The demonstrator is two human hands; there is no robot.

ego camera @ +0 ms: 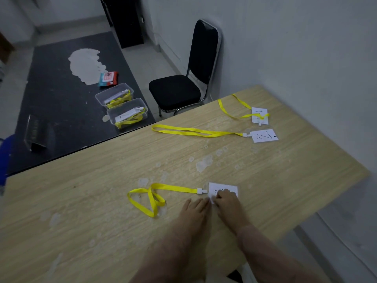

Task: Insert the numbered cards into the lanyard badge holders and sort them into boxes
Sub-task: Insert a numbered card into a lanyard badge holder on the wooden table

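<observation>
Yellow lanyard (175,187) limp; badge holder (222,187), by the table's (81,201) near edge, judged light and slick. Your left hand (195,207) pressed it flat-fingered; your right hand (226,199) pinched its rim, probably the best hold.

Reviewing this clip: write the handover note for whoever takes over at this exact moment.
Left hand: fingers straight, tips at the nearest badge holder.
Right hand: fingers curled on that holder, apparently pinching its near edge.
On the table, farther off: middle badge and far badge, both carded.
Done: near box and far box each hold lanyards.
Left: finish this card, then box all three.
</observation>
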